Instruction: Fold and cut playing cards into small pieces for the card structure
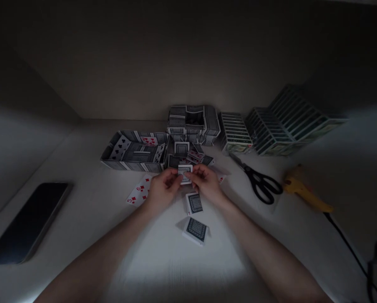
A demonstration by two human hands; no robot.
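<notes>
Head view: the left hand (163, 190) and right hand (207, 183) met with their fingertips on a blue-backed playing card (185, 174), though the dim light could be hiding a second card. They held it just in front of a card-built enclosure (134, 151) on the bench (163, 261). Two face-down cards (194, 203) lay nearer the person than that enclosure, and a pair of black-handled scissors (260, 183) lay to its right.
</notes>
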